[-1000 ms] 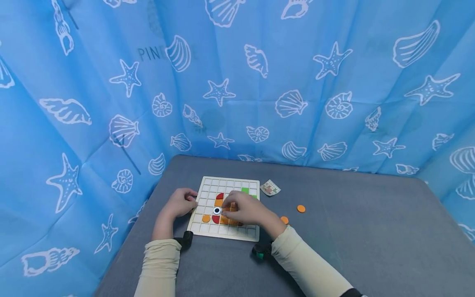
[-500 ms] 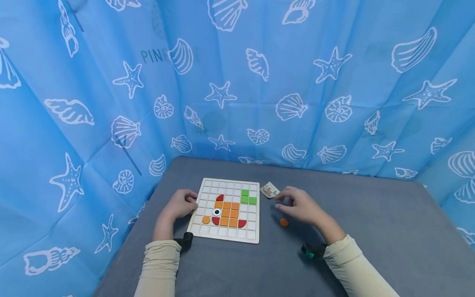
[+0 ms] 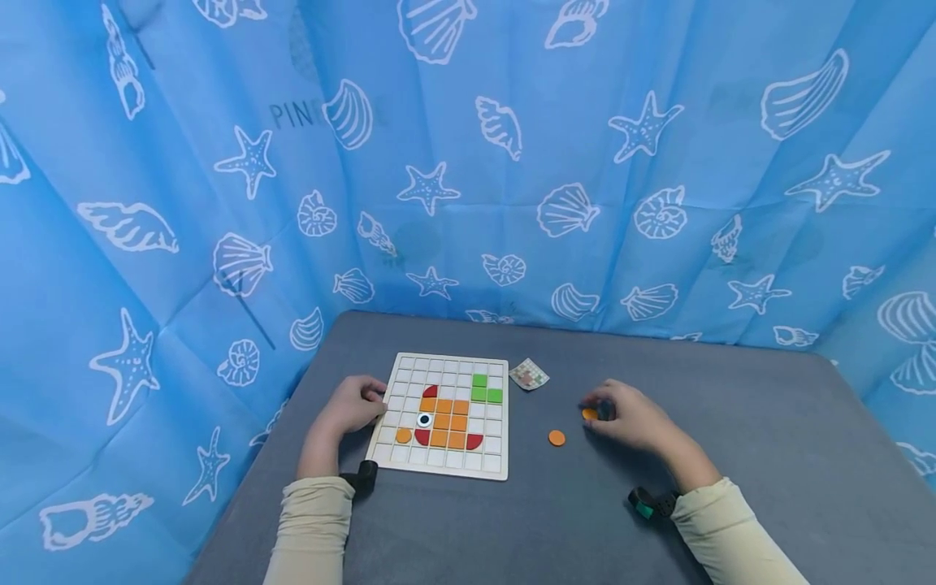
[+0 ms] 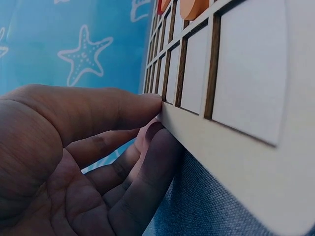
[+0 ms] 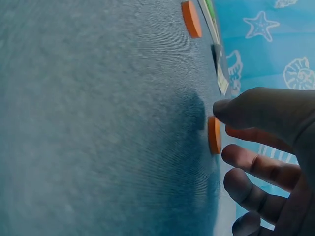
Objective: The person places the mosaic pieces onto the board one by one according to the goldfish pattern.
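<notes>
A white grid board [image 3: 409, 467] lies on the grey table, with orange, red and green pieces and an eye piece [image 3: 424, 420] set in its squares. My left hand [image 3: 358, 404] pinches the board's left edge, thumb on top and fingers bent at the side in the left wrist view. Over an orange disc [image 3: 589, 414] on the table, my right hand [image 3: 629, 416] holds its thumb and fingers apart; the right wrist view shows this disc [image 5: 214, 135] just beyond the fingertips. A second orange disc [image 3: 556, 438] lies between the board and that hand.
A small pattern card [image 3: 529, 374] lies off the board's upper right corner. An orange disc [image 3: 404, 436] sits in the board's lower left part. Behind the grey table [image 3: 731, 455] hangs a blue curtain [image 3: 468, 162] printed with shells and starfish.
My right hand has left the orange and red pieces on the board and moved right, past the card, to the farther orange disc. The left hand stays at the board's edge.
</notes>
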Action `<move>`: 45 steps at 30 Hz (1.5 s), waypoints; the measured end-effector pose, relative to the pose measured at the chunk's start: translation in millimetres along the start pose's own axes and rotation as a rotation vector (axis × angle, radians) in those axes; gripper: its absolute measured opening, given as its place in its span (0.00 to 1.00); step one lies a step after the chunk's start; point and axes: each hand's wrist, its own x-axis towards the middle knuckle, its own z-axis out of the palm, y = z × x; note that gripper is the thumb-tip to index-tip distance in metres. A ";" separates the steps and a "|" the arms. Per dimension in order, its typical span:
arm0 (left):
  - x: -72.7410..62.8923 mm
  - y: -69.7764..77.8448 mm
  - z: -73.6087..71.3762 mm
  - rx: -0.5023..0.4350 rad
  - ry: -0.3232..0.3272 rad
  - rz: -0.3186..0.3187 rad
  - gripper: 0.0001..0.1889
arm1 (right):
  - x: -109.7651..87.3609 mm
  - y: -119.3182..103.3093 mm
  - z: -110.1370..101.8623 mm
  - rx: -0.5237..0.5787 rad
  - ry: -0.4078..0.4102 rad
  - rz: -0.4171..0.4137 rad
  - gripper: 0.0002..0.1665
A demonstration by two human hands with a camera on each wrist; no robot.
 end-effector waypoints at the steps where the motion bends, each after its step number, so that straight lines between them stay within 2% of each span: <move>1: -0.4 -0.1 0.1 0.001 0.000 0.000 0.20 | 0.1 0.1 0.3 -0.006 -0.005 0.006 0.15; 13: 0.9 -0.4 0.3 -0.017 -0.009 -0.006 0.20 | 6.8 -2.3 3.4 -0.038 -0.021 0.011 0.11; 20: 1.6 0.2 -1.7 -0.015 -0.012 -0.006 0.21 | 23.9 -17.6 11.7 -0.014 -0.003 -0.011 0.12; 28: 1.8 -1.2 -1.7 -0.021 -0.015 -0.003 0.21 | 62.5 -72.7 39.4 0.039 0.005 -0.074 0.10; 36: 0.1 -2.7 1.0 -0.043 -0.016 0.010 0.19 | 105.6 -131.1 83.5 0.102 -0.050 -0.213 0.08; 45: 2.0 -6.6 -0.6 -0.074 -0.042 0.041 0.20 | 134.2 -178.5 122.1 0.113 -0.113 -0.239 0.10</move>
